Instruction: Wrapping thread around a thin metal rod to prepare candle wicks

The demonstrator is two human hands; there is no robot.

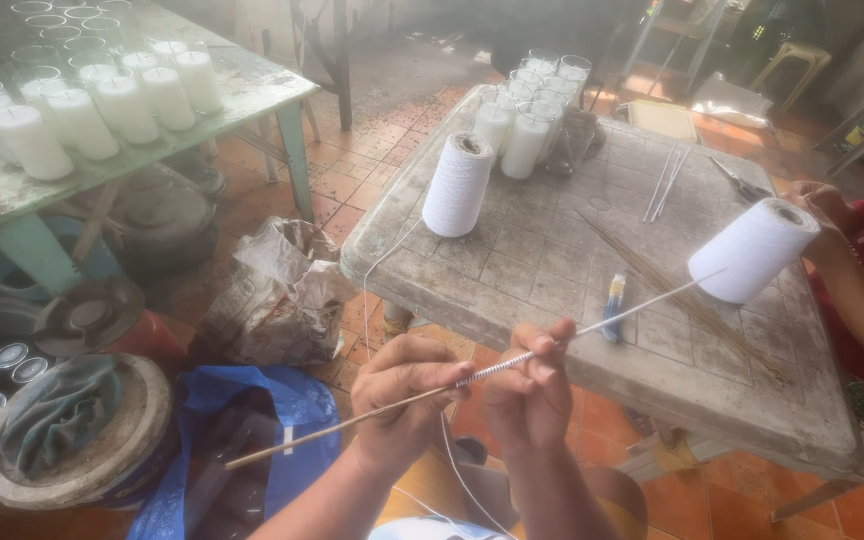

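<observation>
Head view, looking down over both forearms, raised from the bottom edge and meeting in the middle. Left hand (pixel 402 395) curled, knuckles up, thumb and forefinger pinched shut on the thin stick (pixel 392 405). Right hand (pixel 530 385) just beside it, nearly touching, fingers likewise closed on the same stick a little further along. Stick held in the air in front of the near edge of the grey worktop (pixel 552 250), not resting on it. Long axis running diagonally: bare lower end pointing down-left over the blue bag (pixel 282 400), upper end pointing up-right toward the tilted spool (pixel 752 250). White thread (pixel 497 368) wound in tight coils around the stick between the two hands, then carrying on along the upper stretch to the tilted spool. Loose thread hanging down below the hands.

On the worktop: an upright spool (pixel 458 185) at the far left, white candles in glasses (pixel 527 125) behind it, scissors (pixel 742 187) and thin sticks near the far right, a small blue-and-white tube (pixel 613 305) near the front edge. Another person's arm (pixel 852 290) in a red sleeve at the right edge, reaching in behind the tilted spool. More white candles (pixel 92 110) on a green table (pixel 252 90) at upper left.
</observation>
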